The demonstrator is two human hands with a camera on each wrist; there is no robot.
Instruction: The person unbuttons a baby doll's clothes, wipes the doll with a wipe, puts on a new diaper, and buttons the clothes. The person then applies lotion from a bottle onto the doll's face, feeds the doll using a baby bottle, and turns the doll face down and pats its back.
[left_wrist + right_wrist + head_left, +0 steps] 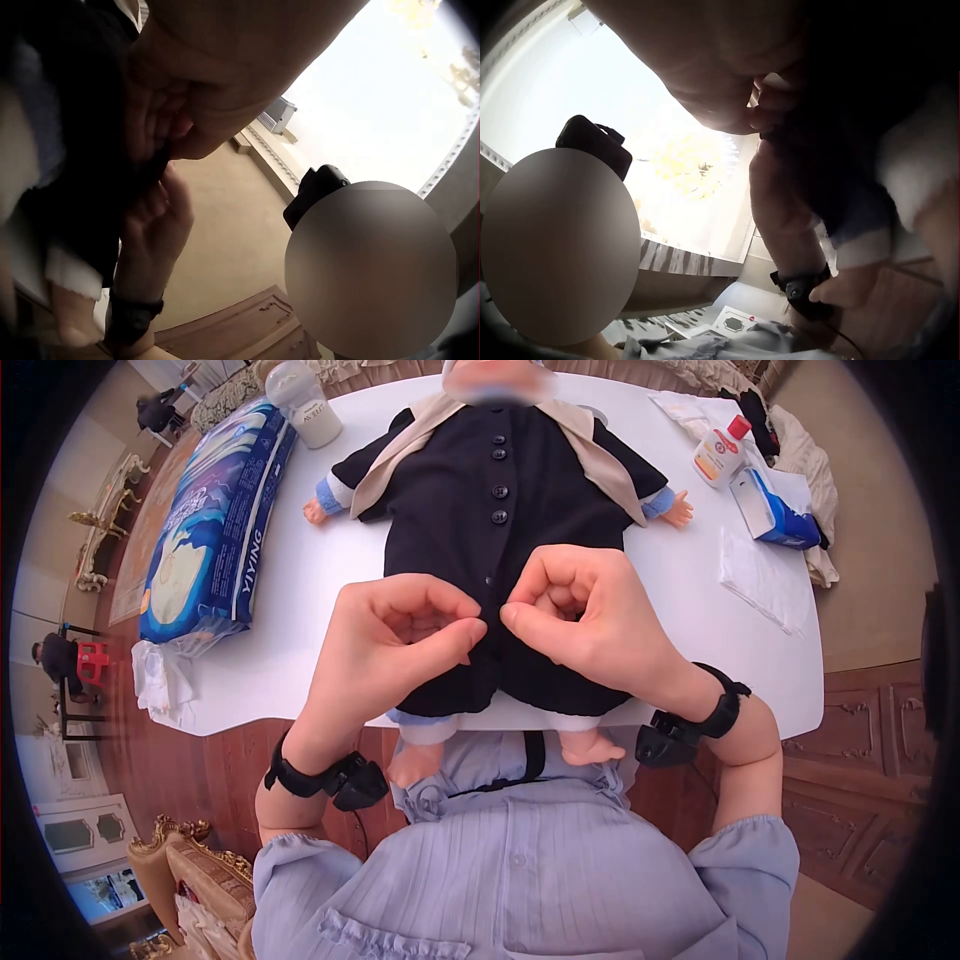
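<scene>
A doll lies on its back in a black coat (440,510) with a beige collar (395,455). Down the coat's middle run several dark buttons (499,491), done up at the chest. My left hand (380,635) pinches one front edge of the coat between thumb and forefinger, low on the front. Opposite it, my right hand (600,610) pinches the other edge, fingertips close to the left ones. In the left wrist view both hands meet at the dark cloth (90,150). The doll's bare feet (415,763) stick out below the hem.
The doll lies on a white table (320,590). At left are a blue diaper pack (215,510) and a baby bottle (305,405). To the right are a red-capped bottle (720,452), a blue-and-white tissue pack (775,508) and a white cloth (762,580).
</scene>
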